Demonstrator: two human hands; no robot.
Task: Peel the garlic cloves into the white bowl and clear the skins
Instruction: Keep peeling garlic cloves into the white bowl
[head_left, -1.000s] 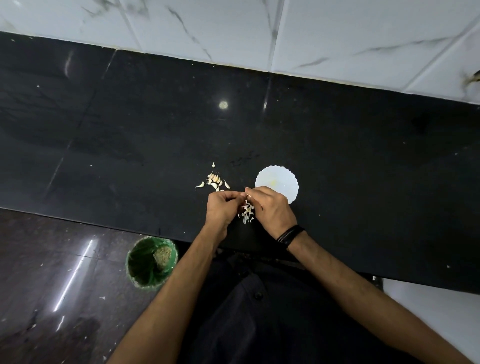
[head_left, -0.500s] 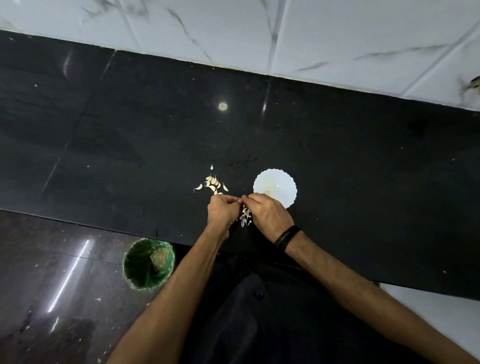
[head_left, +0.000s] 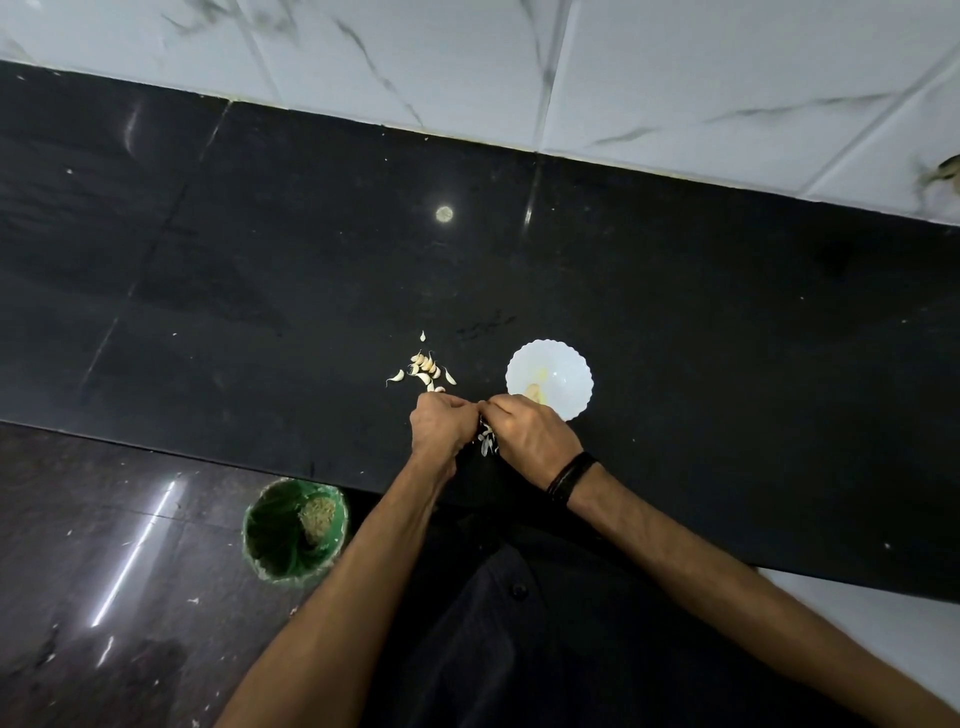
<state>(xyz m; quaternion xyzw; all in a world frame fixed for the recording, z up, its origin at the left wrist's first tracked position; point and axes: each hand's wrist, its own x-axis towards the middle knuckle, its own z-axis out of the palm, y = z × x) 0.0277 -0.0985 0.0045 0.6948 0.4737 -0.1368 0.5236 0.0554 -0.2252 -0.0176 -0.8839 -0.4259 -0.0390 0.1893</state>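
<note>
since a second ago almost nothing has shifted: the left hand (head_left: 439, 423) and right hand (head_left: 532, 428) stay knuckle to knuckle just in front of the white bowl (head_left: 571, 364), fingers curled inward and tips meeting. the clove they work on is hidden, so what each pinches cannot be told. this reads as one clove still mid-peel, not yet dropped in. the bowl already holds a couple of pale peeled pieces. the unpeeled garlic cloves (head_left: 426, 366) sit in a loose heap just left of the bowl, so most of the job remains. loose skins (head_left: 487, 441) lie near the bowl, under the gap between the hands. the surface is a glossy black stone counter (head_left: 208, 260), white marble tiles (head_left: 675, 62) beyond the bowl, and a green bin (head_left: 291, 530) on the dark floor, well nearer the person than the bowl and to its left.
</note>
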